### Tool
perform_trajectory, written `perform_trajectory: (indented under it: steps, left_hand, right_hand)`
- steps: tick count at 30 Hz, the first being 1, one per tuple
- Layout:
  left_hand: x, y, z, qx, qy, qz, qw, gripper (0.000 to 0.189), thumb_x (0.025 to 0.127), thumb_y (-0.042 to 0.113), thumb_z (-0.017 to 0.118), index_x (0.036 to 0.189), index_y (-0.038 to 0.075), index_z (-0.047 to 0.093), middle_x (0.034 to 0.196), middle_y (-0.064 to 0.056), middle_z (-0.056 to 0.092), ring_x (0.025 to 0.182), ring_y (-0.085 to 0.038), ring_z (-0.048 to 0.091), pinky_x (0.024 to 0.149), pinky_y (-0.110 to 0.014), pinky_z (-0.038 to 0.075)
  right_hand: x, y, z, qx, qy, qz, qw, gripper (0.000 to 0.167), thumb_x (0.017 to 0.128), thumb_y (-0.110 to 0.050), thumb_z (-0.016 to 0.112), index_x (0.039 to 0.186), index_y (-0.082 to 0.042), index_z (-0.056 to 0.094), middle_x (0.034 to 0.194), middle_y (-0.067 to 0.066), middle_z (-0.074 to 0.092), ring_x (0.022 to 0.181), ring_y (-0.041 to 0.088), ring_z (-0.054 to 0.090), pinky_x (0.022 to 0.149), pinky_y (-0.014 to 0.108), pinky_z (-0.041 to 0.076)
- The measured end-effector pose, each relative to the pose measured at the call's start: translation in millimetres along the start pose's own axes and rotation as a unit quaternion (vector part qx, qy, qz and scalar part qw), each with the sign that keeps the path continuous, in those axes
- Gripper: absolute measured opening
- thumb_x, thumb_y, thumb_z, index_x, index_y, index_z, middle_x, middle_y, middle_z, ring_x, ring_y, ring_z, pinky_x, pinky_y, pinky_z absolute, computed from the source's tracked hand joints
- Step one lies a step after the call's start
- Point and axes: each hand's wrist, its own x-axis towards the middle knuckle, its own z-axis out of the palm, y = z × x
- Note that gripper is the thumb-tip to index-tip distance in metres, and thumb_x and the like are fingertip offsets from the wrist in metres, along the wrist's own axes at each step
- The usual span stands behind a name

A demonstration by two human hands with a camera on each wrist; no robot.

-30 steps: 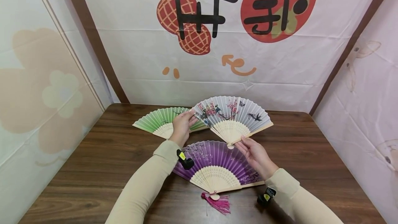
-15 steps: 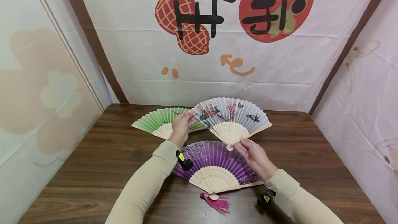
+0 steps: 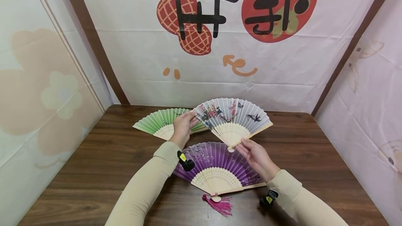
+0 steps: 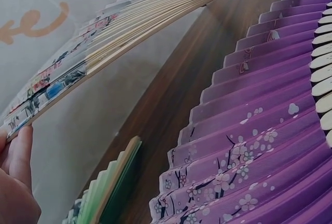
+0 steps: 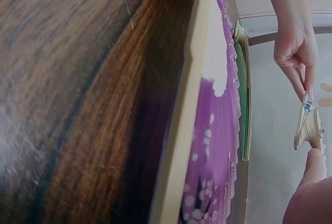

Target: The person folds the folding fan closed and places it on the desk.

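A spread white folding fan (image 3: 233, 112), printed with blossoms and a dark bird, is held above the table between both hands. My left hand (image 3: 183, 126) pinches its left outer edge between thumb and fingers, as the left wrist view also shows at the fan's corner. Near the pivot, my right hand (image 3: 258, 157) grips the right outer stick. Below lies an open purple folding fan (image 3: 216, 156) with a magenta tassel (image 3: 221, 206) at its pivot. Behind my left hand is an open green folding fan (image 3: 157, 121), partly covered by that hand.
The brown wooden table (image 3: 94, 170) extends to both sides of the fans. Behind it hangs a white printed cloth (image 3: 141, 51), with further cloth walls at left and right. Each wrist wears a small black camera (image 3: 186, 161).
The white fan's right side has shifted slightly left, with my right hand moving along. My left hand keeps its pinch. The purple and green fans stay where they lie.
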Motion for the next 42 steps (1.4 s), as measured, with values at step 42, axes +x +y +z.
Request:
perform_trajectory:
  steps: [42]
  left_hand:
    - [2.8,0.2,-2.5,-0.002,-0.012,0.002,0.9999,0.028,0.095,0.001,0.063,0.12,-0.013,0.061,0.073,0.004,0.07,0.063,-0.006,0.07,0.068,-0.018,0.063]
  right_hand:
    - [-1.5,11,4,-0.052,-0.019,-0.003,0.9985,0.023,0.106,-0.001,0.037,0.095,-0.007,0.057,0.08,-0.001,0.072,0.08,0.007,0.073,0.083,0.018,0.062]
